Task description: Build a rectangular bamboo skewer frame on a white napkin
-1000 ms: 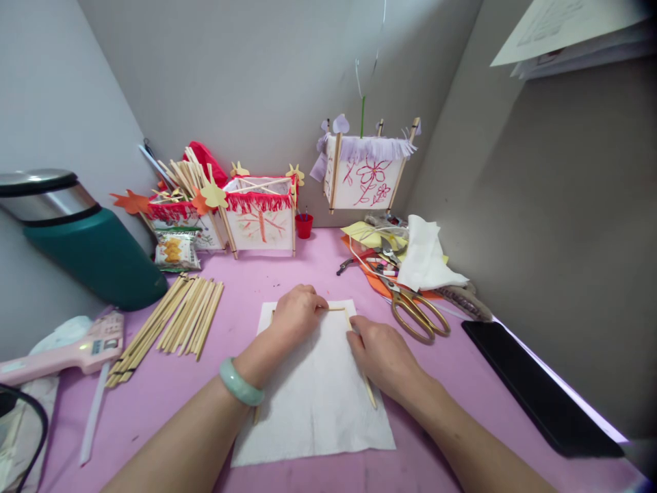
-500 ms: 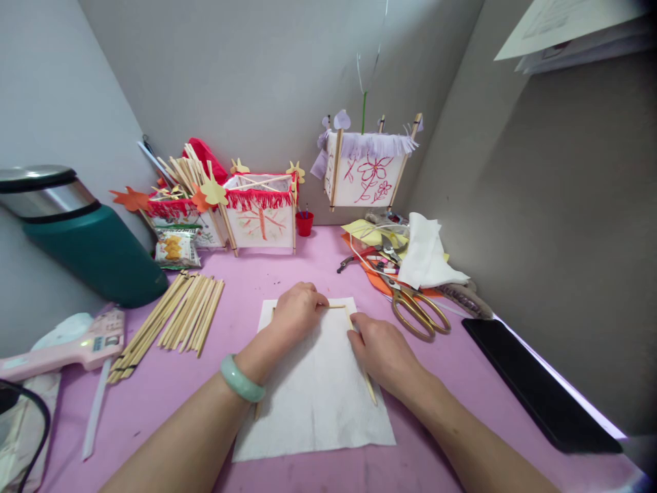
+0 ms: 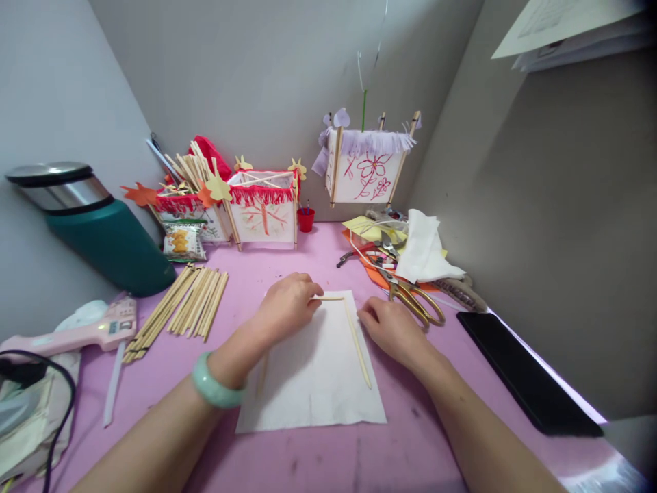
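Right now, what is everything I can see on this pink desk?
white paper sheet: one, white, centre of the desk
bamboo frame sticks: three visible, tan, lying on the sheet
loose bamboo sticks: one pile, tan, left of the sheet
paper lanterns: three, two red-fringed at the back left, one purple-fringed hanging
scissors: one, gold, right of the sheet
glue gun: one, pink, far left
flask: one, green with steel lid, left
small cup: one, red, back
black slab: one, right edge
left hand: on the top stick
right hand: beside the right stick
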{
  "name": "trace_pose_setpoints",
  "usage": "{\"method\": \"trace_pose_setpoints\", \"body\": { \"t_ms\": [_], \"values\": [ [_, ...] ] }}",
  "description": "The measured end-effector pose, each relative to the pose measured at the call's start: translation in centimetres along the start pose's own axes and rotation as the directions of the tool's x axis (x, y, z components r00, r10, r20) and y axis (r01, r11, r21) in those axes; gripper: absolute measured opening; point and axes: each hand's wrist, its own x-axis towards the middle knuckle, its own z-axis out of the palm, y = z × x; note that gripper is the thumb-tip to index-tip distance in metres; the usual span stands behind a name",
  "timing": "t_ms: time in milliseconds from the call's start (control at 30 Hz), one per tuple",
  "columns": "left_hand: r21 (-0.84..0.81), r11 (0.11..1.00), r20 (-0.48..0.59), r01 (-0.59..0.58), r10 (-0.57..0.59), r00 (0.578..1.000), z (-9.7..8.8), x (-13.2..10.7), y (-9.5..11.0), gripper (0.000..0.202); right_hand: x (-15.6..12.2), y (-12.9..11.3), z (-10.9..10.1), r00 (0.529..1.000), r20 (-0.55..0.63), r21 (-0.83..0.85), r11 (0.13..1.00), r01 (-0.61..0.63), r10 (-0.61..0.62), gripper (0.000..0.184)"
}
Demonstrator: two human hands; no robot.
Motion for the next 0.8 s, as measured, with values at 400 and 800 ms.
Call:
{"method": "trace_pose_setpoints", "body": {
  "t_ms": [400, 800],
  "values": [
    [-0.187, 0.976, -0.050, -0.111, 0.103, 0.993, 2.7, -13.2, 7.8, 0.026, -5.9, -0.6, -0.2, 0.991, 0.118, 0.062, 0.996, 0.058, -0.065, 0.026],
    [-0.069, 0.984, -0.266, -0.166, 0.142, 0.953, 5.0, -13.9, 7.7, 0.030, -6.5, -1.9, 0.7, 0.999, 0.053, -0.082, 0.997, 0.013, -0.009, 0.024]
  ]
}}
